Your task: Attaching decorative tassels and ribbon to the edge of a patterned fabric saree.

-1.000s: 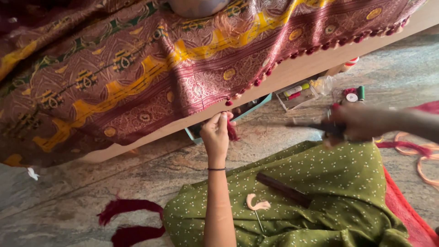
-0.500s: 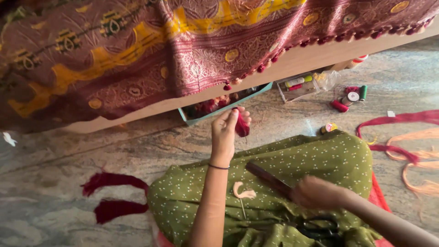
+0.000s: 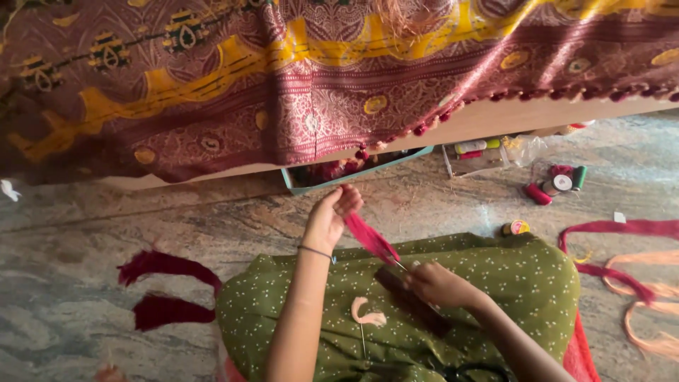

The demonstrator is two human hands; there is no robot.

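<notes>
I sit on a stone floor with a green dotted cloth over my lap. My left hand is raised and pinches the top of a crimson thread bundle, which slants down to the right. My right hand is closed at the bundle's lower end, around a thin metal point. Under that hand a dark brown stick lies on the cloth. A small pink thread piece rests on the lap between my arms.
A maroon and yellow patterned fabric hangs over a wooden edge ahead. Below it stand a teal tray of red threads and a clear box. Thread spools lie right. Red tassels lie left, red and peach strands right.
My right hand came back from the far right to my lap and closed at the bundle's lower end. My left hand stayed raised, and the red thread now stretches between both hands.
</notes>
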